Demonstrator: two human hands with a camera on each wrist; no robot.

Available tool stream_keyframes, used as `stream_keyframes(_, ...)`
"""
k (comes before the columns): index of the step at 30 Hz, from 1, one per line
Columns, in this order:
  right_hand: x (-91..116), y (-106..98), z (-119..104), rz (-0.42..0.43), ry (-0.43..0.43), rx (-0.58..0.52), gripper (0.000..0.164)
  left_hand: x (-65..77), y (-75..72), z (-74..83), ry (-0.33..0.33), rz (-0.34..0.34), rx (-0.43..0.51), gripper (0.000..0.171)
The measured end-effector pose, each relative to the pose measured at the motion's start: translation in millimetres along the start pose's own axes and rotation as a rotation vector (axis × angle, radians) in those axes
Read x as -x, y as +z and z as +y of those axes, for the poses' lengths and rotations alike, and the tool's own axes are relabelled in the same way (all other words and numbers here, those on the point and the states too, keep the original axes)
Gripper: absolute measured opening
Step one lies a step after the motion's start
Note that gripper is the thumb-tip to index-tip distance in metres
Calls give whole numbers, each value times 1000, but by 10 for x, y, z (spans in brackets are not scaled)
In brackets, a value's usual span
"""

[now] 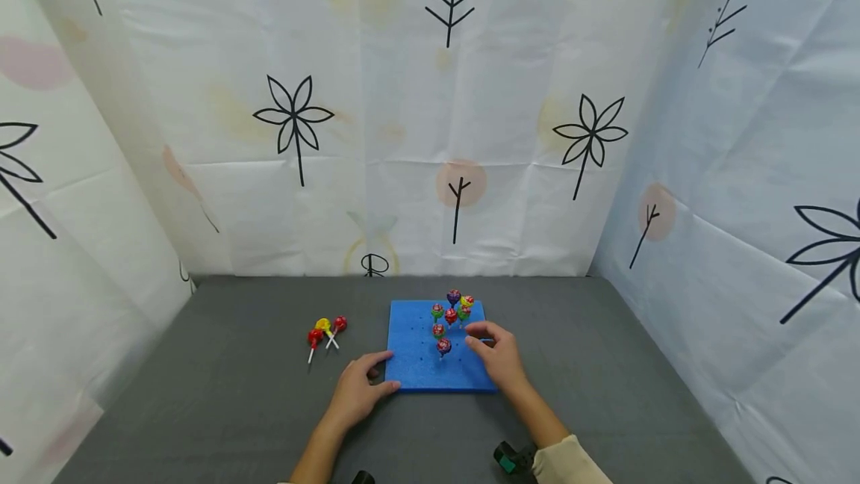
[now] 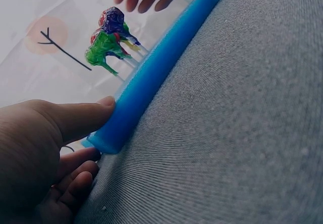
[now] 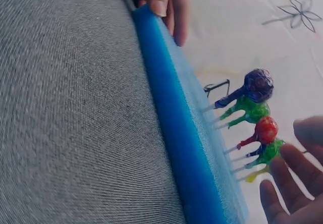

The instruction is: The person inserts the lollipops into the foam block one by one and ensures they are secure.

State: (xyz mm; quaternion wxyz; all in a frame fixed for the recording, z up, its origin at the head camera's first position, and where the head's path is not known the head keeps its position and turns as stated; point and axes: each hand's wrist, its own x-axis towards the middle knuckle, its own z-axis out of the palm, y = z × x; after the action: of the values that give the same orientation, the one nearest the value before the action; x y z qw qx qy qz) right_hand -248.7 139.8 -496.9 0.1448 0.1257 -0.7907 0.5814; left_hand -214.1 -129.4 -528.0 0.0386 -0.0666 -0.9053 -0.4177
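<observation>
A blue foam board point(image 1: 410, 364) with small holes lies on the table, several wrapped lollipops standing upright in it by their sticks. My left hand point(image 1: 357, 392) grips its near left corner, the thumb point(image 2: 91, 117) against the near edge and the fingers along the left side. Over the right part of the board is my right hand point(image 1: 499, 355), fingers apart and holding nothing, close to the standing lollipops. Among those are a purple lollipop point(image 1: 454, 296) at the back, a red lollipop point(image 1: 451, 316) in the middle and a dark purple-red lollipop point(image 1: 444, 346) nearest me.
Left of the board, two red lollipops and a yellow lollipop point(image 1: 323, 325) lie loose on the grey tablecloth point(image 1: 235, 394). A black device point(image 1: 513, 458) sits at the right wrist. White printed curtains point(image 1: 376, 133) enclose the back and sides.
</observation>
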Motion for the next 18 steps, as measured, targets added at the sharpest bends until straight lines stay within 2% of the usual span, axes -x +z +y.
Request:
stream_keyframes(9, 16, -65, 96, 102, 198, 21, 16, -7, 18, -17, -8, 11, 11, 52)
stream_keyframes(18, 23, -173, 183, 47, 312, 17, 22, -13, 0, -7, -2, 8, 6, 52)
